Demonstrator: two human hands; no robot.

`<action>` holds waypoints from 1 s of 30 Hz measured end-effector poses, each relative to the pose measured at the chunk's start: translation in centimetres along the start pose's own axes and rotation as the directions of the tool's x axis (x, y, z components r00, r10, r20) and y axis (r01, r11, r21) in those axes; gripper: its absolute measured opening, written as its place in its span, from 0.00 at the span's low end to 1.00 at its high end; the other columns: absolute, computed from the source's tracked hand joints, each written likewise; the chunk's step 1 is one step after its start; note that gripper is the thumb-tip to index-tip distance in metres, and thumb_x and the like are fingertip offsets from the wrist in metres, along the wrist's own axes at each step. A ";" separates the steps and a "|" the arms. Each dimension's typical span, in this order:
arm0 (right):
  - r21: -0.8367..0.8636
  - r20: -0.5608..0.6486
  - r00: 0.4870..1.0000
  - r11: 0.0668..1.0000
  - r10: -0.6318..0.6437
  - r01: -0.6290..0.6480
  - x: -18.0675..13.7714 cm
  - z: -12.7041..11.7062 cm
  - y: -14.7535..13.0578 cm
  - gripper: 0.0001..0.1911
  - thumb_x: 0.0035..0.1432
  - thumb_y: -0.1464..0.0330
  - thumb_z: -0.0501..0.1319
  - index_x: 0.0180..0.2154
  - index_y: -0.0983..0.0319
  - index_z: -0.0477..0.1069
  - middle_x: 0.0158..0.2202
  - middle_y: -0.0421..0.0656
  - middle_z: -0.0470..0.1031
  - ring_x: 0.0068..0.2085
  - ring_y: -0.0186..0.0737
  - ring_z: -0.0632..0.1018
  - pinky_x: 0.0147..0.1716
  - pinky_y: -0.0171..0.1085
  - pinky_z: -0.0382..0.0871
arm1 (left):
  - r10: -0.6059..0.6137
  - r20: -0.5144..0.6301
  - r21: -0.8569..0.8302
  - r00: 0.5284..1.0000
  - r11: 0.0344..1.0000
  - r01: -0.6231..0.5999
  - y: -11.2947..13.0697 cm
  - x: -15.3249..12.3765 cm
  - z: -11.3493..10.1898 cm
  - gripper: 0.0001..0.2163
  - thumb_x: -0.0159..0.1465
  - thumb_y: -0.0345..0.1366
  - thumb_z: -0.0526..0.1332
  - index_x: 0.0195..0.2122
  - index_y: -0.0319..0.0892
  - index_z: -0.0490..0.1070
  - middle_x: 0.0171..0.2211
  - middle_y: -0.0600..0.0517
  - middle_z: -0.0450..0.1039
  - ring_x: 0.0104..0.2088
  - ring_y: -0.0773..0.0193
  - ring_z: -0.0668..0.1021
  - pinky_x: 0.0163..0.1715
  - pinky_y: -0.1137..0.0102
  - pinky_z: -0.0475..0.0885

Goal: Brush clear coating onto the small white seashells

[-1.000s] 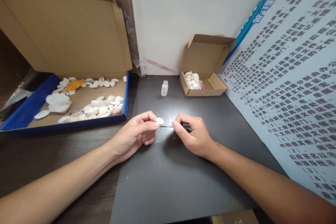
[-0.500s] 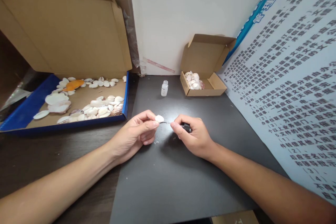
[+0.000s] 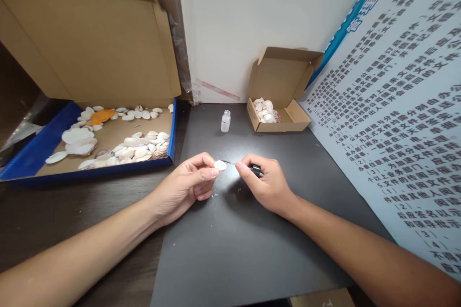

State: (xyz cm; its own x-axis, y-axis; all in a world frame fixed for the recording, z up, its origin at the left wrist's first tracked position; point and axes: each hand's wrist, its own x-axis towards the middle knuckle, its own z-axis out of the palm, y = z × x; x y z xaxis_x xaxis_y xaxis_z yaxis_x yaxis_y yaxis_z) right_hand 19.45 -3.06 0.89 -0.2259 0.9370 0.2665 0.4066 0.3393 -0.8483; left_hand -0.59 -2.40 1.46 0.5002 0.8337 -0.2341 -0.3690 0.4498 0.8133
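Between the thumb and fingers of my left hand (image 3: 190, 180) is a small white seashell (image 3: 220, 165), held above the dark mat. My right hand (image 3: 268, 184) grips a thin brush with a black cap (image 3: 256, 170) for a handle. Its dark tip points left and lies near the upper right edge of the shell; I cannot tell whether it touches. Farther back stands a small open glass bottle (image 3: 225, 122) with whitish contents.
At the left, an open blue-sided cardboard box (image 3: 108, 170) holds many shells and an orange piece (image 3: 102, 116). A smaller cardboard box (image 3: 284, 127) with white shells stands at the back right. A printed sheet (image 3: 396, 153) rises along the right side.
The brush tip has moved up from the shell's lower right edge to its upper right. The shell has tilted and shifted slightly in my left fingers.
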 end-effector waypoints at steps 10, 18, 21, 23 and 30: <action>0.061 0.026 0.999 0.997 -0.046 0.044 -0.2 -0.1 -0.1 0.16 0.64 0.63 0.57 0.24 0.60 0.63 0.20 0.35 0.62 0.22 0.30 0.62 0.23 0.31 0.57 | 0.008 0.041 0.018 0.999 1.000 -0.008 0.0 0.0 -0.1 0.07 0.62 0.34 0.66 0.29 0.42 0.68 0.17 0.62 0.52 0.19 0.74 0.54 0.19 0.78 0.56; 0.019 0.010 1.000 1.000 -0.008 0.008 0.1 0.0 0.1 0.16 0.64 0.64 0.57 0.24 0.60 0.62 0.20 0.35 0.62 0.23 0.30 0.63 0.24 0.31 0.57 | 0.014 0.051 0.017 0.999 1.000 -0.015 0.0 0.0 -0.2 0.06 0.63 0.33 0.65 0.30 0.43 0.69 0.17 0.61 0.53 0.19 0.74 0.54 0.19 0.78 0.56; 0.059 0.048 0.997 0.997 -0.055 0.052 -0.1 -0.1 0.1 0.16 0.64 0.64 0.57 0.24 0.60 0.62 0.20 0.35 0.62 0.23 0.30 0.62 0.24 0.31 0.58 | 0.009 0.040 0.022 0.999 1.000 -0.010 0.0 0.0 -0.1 0.08 0.61 0.34 0.66 0.30 0.42 0.68 0.19 0.61 0.55 0.20 0.74 0.56 0.20 0.78 0.56; 0.067 0.071 0.995 0.996 -0.063 0.059 -0.2 -0.1 0.0 0.15 0.64 0.64 0.58 0.25 0.61 0.63 0.21 0.35 0.62 0.23 0.30 0.62 0.24 0.31 0.58 | 0.002 0.027 0.027 1.000 1.000 -0.003 -0.1 0.0 -0.1 0.09 0.60 0.34 0.68 0.29 0.42 0.67 0.19 0.60 0.56 0.20 0.74 0.57 0.20 0.78 0.56; 0.066 0.104 0.993 0.996 -0.059 0.053 -0.3 -0.2 0.0 0.15 0.65 0.64 0.58 0.25 0.61 0.63 0.20 0.35 0.62 0.23 0.30 0.62 0.24 0.31 0.58 | -0.001 0.020 0.056 1.000 0.998 0.000 -0.2 -0.1 0.0 0.11 0.59 0.36 0.70 0.29 0.43 0.67 0.19 0.61 0.58 0.19 0.75 0.59 0.20 0.78 0.57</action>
State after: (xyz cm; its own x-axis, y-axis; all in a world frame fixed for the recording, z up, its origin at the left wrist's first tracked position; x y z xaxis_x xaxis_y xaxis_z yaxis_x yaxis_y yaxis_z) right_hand 19.68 -3.34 0.85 -0.3401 0.9015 0.2676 0.3351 0.3821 -0.8612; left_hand -0.56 -2.56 1.30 0.5159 0.8267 -0.2244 -0.3242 0.4309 0.8421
